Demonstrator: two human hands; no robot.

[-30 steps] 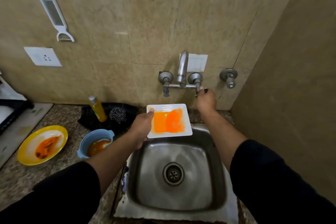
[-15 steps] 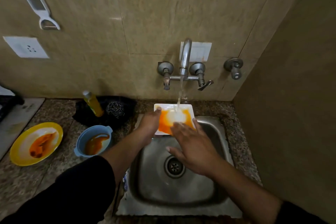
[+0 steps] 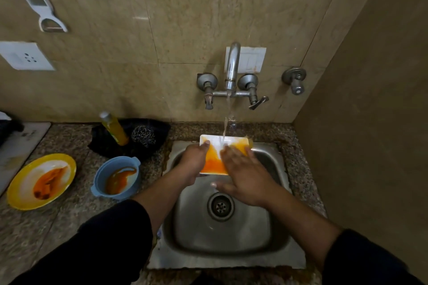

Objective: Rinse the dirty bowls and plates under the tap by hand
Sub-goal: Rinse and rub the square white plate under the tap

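While water from tap (image 3: 232, 69) lands on it, square white plate (image 3: 214, 157) w/ orange smear, partly rinsed at top, is held over sink (image 3: 222, 238) back edge. Left hand (image 3: 194, 164) clamped on left rim; right hand (image 3: 243, 176) laid flat, fingers spread. Basin below unobstructed; yellow plate (image 3: 20, 192), blue bowl (image 3: 102, 176) left on counter.

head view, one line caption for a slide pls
Left hand holds a white rectangular plate under the running tap; right hand rubs it.

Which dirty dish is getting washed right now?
The white square plate, held under the tap water. The yellow plate and blue bowl wait on the counter.
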